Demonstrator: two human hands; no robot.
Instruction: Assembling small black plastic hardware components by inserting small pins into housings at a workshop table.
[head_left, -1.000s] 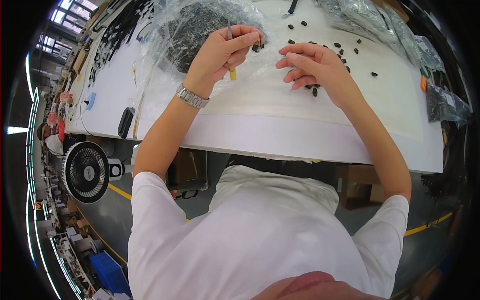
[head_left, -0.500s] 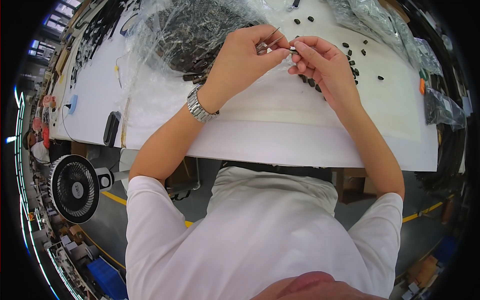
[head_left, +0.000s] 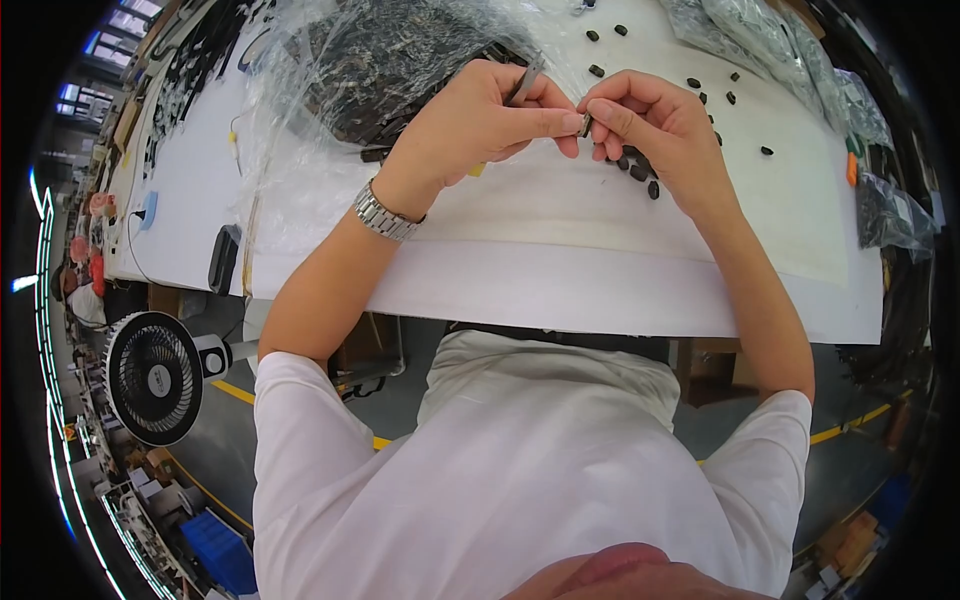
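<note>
My left hand [head_left: 487, 118] and my right hand [head_left: 655, 130] meet above the white tabletop, thumbs and fingertips pinched together. Between them is a small dark part [head_left: 586, 125], mostly covered by the fingers. A pair of metal tweezers [head_left: 525, 82] is tucked in my left hand, sticking up past the index finger. A bit of yellow [head_left: 477, 169] shows beneath that hand; I cannot tell what it belongs to. Several small black pieces [head_left: 639, 173] lie on the table under and beside my right hand.
Behind my left hand lies a clear plastic bag [head_left: 380, 70] of dark parts. More plastic bags [head_left: 745, 40] lie at the far right. A black case [head_left: 224, 258] sits by the table's left front edge, above a fan [head_left: 155, 378]. More black pieces [head_left: 593, 36] are scattered farther back.
The tweezers have turned from pointing toward the right hand, prongs apart, to standing up in my left hand. Both hands now pinch the small part, and the left wrist has shifted left.
</note>
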